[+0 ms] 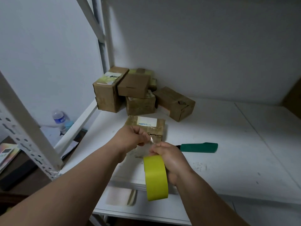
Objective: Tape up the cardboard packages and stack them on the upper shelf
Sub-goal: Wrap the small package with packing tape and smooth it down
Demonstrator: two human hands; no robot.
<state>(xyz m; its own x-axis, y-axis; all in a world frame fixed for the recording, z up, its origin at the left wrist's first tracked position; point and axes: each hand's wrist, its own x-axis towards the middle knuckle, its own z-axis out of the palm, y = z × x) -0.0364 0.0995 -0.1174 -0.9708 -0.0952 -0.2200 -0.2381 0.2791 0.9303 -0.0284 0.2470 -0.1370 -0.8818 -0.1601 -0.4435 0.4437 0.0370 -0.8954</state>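
A yellow-green tape roll point(155, 176) is held upright over the white shelf point(228, 152); my right hand point(169, 159) grips it. My left hand point(132, 137) pinches the clear loose tape end point(152, 141) pulled from the roll. Just behind both hands lies a flat cardboard package point(146, 126) with a white label and a torn seam. Several more cardboard packages point(135, 93) are piled at the back left corner of the shelf against the wall, some showing tape.
A green-handled knife point(199, 147) lies on the shelf right of my hands. A slotted white upright point(29, 134) stands at the left. Beyond it are a water bottle point(59, 119) and papers on a lower surface. A lower shelf point(130, 207) shows below.
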